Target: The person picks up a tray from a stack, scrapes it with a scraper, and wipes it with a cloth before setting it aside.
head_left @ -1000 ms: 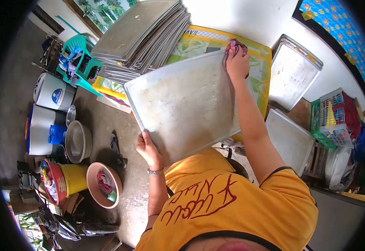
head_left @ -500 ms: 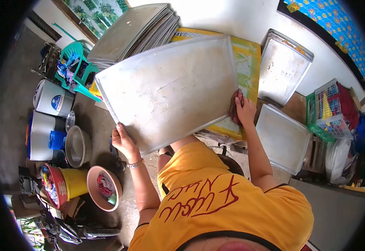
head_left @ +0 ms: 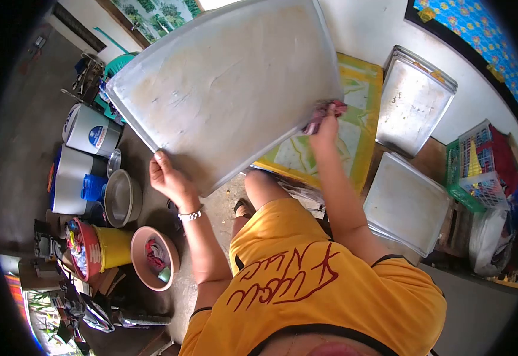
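A large, flat metal baking tray (head_left: 229, 89) is held up tilted in front of me, its surface scuffed and stained brownish in places. My left hand (head_left: 173, 181) grips its near left edge, thumb on top. At the lower right edge, my right hand (head_left: 325, 126) is closed on a crumpled dark red cloth (head_left: 324, 113), which touches the tray near its corner. Behind the tray is a table with a yellow-and-green patterned cover (head_left: 354, 118), partly hidden.
More metal trays lean on the wall (head_left: 413, 101) and lie low at right (head_left: 407, 202). Plastic baskets (head_left: 478, 157) stand beyond them. To the left are a pink basin (head_left: 175, 267), a yellow bucket (head_left: 115, 246), a grey basin (head_left: 135, 204) and white containers (head_left: 93, 133).
The tray has risen and come closer, now covering the tray stack behind it. My right hand with the cloth has shifted left and up along the tray's edge.
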`<state>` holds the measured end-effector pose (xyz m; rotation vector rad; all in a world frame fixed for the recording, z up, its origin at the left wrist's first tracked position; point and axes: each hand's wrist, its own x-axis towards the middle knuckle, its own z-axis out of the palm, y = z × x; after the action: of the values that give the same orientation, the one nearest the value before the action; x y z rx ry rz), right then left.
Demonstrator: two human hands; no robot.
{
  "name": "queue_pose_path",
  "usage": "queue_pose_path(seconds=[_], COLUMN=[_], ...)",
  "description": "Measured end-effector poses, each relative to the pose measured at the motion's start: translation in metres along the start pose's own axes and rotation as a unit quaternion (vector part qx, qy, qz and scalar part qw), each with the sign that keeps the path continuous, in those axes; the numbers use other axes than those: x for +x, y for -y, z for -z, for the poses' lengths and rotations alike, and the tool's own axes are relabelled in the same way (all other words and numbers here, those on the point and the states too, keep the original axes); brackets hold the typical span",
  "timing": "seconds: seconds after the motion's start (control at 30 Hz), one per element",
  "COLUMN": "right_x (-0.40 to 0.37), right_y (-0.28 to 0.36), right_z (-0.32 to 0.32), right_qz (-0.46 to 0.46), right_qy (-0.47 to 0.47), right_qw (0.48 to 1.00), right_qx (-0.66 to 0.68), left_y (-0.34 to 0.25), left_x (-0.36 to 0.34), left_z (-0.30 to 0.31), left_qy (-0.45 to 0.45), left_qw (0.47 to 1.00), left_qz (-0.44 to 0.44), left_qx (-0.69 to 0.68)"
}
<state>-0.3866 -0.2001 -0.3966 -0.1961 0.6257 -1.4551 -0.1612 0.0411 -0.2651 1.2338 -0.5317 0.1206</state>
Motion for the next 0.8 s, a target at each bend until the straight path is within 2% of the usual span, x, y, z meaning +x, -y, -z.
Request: queue_pose_path(seconds=[0.03, 0.1, 0.17, 0.2, 0.23, 0.3, 0.33, 0.37, 0.47, 0.53, 0.6, 0.67, 0.73, 0.8], right_x=[-0.024, -0.051, -0.111, -0.144, -0.167, -0.214, -0.226, -0.235, -0.226, -0.197, -0.184, -0.135, -0.144, -0.126], right_y=[-0.008, -0.045, -0.074, -0.095, -0.111, -0.142, -0.149, -0.149, -0.171, -0.165, -0.087, -0.117, -0.032, -0.007], right_z=[-0.018, -0.018, -0.03, -0.038, -0.031, -0.018, -0.015, -0.006, 0.013, 0.019, -0.018, 0.037, 0.009, 0.02], right_qz=[-0.024, -0.092, -0.146, -0.151, -0.126, -0.035, -0.039, 0.002, 0.096, 0.07, -0.012, -0.001, -0.052, -0.071], right_qy=[-0.001, 0.1, 0.107, 0.064, 0.135, 0.257, 0.348, 0.435, 0.488, 0.498, 0.538, 0.635, 0.617, 0.578], right_qw=[1.0, 0.99, 0.977, 0.981, 0.963, 0.89, 0.862, 0.775, 0.69, 0.644, 0.476, 0.515, 0.54, 0.623], right_qx=[-0.02, -0.032, -0.113, -0.099, -0.196, -0.375, -0.366, -0.458, -0.526, -0.576, -0.695, -0.575, -0.57, -0.522], left_y=[0.003, 0.007, 0.008, 0.011, 0.012, 0.015, 0.018, 0.021, 0.026, 0.029, 0.032, 0.033, 0.039, 0.056], left_x=[-0.002, -0.006, -0.011, -0.011, -0.011, -0.004, -0.001, 0.003, 0.017, 0.024, 0.03, 0.032, 0.031, 0.03], left_z=[-0.003, -0.016, -0.027, -0.032, -0.036, -0.041, -0.039, -0.036, -0.028, -0.015, 0.002, 0.021, 0.037, 0.057], left_qy=[-0.006, -0.027, -0.033, -0.038, -0.038, -0.041, -0.036, -0.032, -0.022, -0.026, -0.021, -0.015, -0.036, -0.04], left_qw=[1.0, 0.999, 0.999, 0.999, 0.998, 0.998, 0.998, 0.998, 0.999, 0.998, 0.999, 0.999, 0.998, 0.996], left_qz=[-0.008, -0.017, -0.022, -0.024, -0.044, -0.056, -0.056, -0.044, -0.029, -0.041, -0.006, 0.006, 0.055, 0.067], left_qx=[-0.012, -0.023, -0.021, -0.015, 0.002, 0.001, 0.008, 0.008, 0.02, 0.048, 0.032, 0.037, 0.013, -0.037])
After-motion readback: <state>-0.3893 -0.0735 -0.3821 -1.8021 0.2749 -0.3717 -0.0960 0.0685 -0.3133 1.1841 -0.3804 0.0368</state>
